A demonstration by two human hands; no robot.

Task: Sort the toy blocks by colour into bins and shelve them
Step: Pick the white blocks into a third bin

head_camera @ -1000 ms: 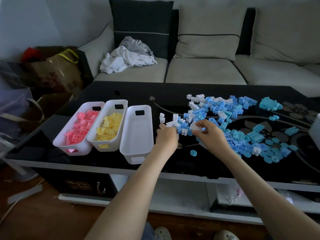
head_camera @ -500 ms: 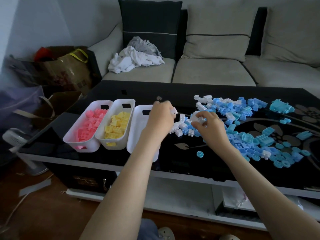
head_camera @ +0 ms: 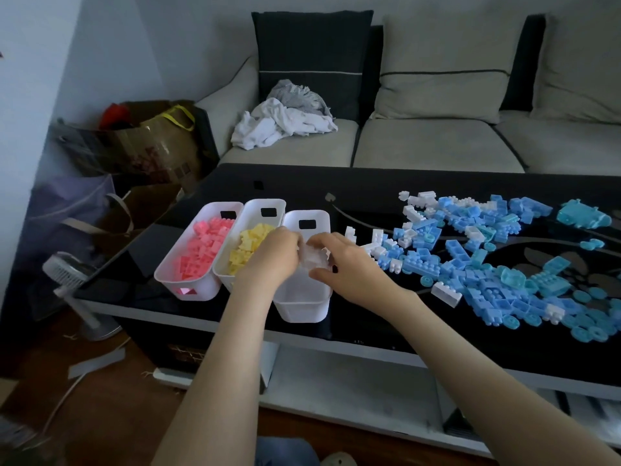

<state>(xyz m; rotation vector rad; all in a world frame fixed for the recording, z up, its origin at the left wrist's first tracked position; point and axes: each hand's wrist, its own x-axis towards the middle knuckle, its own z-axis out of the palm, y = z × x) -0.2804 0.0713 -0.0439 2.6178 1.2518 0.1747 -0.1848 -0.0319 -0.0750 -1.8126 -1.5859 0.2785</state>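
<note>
Right hand (head_camera: pixel 349 267) curled round a blurred handful of white blocks (head_camera: pixel 314 258) just above the rightmost bin (head_camera: pixel 302 307); left hand (head_camera: pixel 272 255) close beside it, fingers bent down against the same handful, grip lost to motion blur, cannot tell. Three oblong, round-cornered white plastic bins, side by side and touching, near the front left edge of the glossy black worktop (head_camera: pixel 369 196), each with a slot handle: studded pink blocks (head_camera: pixel 205 247) in the left bin (head_camera: pixel 198 290), yellow blocks (head_camera: pixel 250 242) in the middle bin (head_camera: pixel 258 210). To the right, past a bare strip of worktop, a loose spread of studded blue blocks (head_camera: pixel 470 264) and turquoise round pieces, with loose white blocks (head_camera: pixel 376 242) on its nearer fringe. Behind, a beige fabric sofa (head_camera: pixel 437 142) with crumpled laundry (head_camera: pixel 285 122)
</note>
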